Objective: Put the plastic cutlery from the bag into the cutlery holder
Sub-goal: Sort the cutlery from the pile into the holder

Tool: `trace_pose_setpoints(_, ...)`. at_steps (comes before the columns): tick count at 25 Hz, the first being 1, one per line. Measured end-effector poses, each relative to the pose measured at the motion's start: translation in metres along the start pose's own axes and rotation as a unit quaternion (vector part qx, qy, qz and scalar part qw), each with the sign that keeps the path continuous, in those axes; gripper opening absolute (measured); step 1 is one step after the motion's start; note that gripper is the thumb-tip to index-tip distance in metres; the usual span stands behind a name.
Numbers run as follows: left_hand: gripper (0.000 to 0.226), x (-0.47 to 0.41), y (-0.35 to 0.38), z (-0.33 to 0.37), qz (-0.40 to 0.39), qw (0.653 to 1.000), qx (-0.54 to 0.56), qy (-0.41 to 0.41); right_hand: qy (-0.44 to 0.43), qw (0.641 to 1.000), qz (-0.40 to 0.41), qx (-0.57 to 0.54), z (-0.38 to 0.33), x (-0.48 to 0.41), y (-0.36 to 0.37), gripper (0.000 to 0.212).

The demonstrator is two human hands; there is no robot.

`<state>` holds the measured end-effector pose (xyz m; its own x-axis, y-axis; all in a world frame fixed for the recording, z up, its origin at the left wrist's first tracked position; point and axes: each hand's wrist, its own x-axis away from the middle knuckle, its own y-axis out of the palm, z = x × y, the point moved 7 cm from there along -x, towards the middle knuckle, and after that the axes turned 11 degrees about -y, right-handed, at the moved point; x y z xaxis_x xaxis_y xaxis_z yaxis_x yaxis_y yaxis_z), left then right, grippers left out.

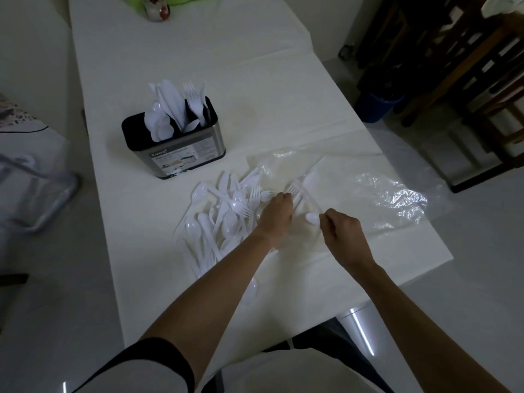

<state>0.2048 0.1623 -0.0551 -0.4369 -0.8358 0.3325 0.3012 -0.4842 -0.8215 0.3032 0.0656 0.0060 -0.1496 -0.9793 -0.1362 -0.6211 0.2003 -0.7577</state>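
White spoon (312, 218) pinched in right hand (341, 232), left hand (276, 215) seemingly gripping forks (295, 191) atop bag (397, 199).

A blue bin (375, 107) stands beside the white table (198, 52).

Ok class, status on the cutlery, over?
Left hand at a fork by the clear bag, grip unclear. Right hand pinches a spoon. Cutlery holder part filled; cutlery pile on table. Path clear.

The cutlery holder (181, 154) bears a label reading "Kassa"; smaller print is illegible.
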Motion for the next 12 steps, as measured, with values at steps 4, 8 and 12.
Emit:
trace_pose_setpoints(4,0.032,0.014,-0.017,-0.012,0.016,0.995,0.068,-0.076,-0.004,1.0,0.0,-0.003,-0.002,0.0,0.001,0.037)
trace_pose_setpoints(8,0.034,0.042,-0.039,-0.039,0.046,0.987,0.1,-0.117,-0.008,1.0,0.001,-0.018,-0.003,0.001,0.004,0.04)
trace_pose_setpoints(12,0.036,0.068,-0.043,-0.07,0.073,0.969,0.156,-0.176,-0.022,1.0,0.009,0.007,-0.002,-0.001,0.006,0.045)
